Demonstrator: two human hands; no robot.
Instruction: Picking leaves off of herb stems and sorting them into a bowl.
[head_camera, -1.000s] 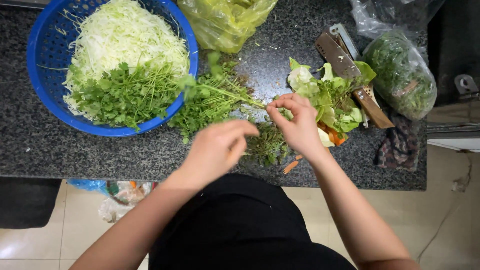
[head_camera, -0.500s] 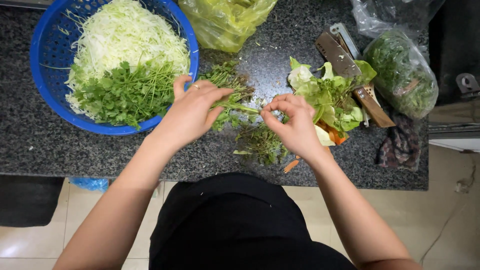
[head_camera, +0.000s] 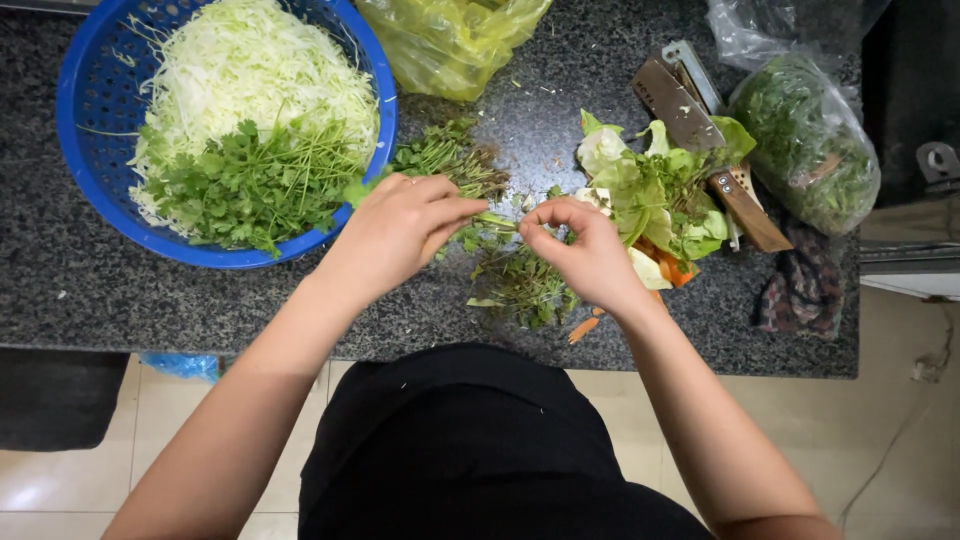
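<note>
My left hand (head_camera: 400, 225) and my right hand (head_camera: 580, 250) meet over a dark speckled counter (head_camera: 90, 290), both pinching the same sprig of green herb (head_camera: 495, 222) between their fingertips. A bunch of the same herbs (head_camera: 445, 160) lies just beyond my left hand. Below my right hand sits a small heap of picked stems and leaves (head_camera: 520, 285). At the left stands a blue colander (head_camera: 90, 110) with shredded cabbage (head_camera: 260, 75) and picked herb leaves (head_camera: 250, 185).
A yellow plastic bag (head_camera: 450, 40) lies at the top middle. Right of my hands are lettuce scraps (head_camera: 660, 190), a wooden-handled cleaver (head_camera: 700, 130), a clear bag of greens (head_camera: 810, 145) and a dark cloth (head_camera: 800, 290). The counter's front edge runs above a tiled floor.
My left hand came up from near the counter's front edge to the herb bunch by the colander. Both hands now pinch one sprig between them.
</note>
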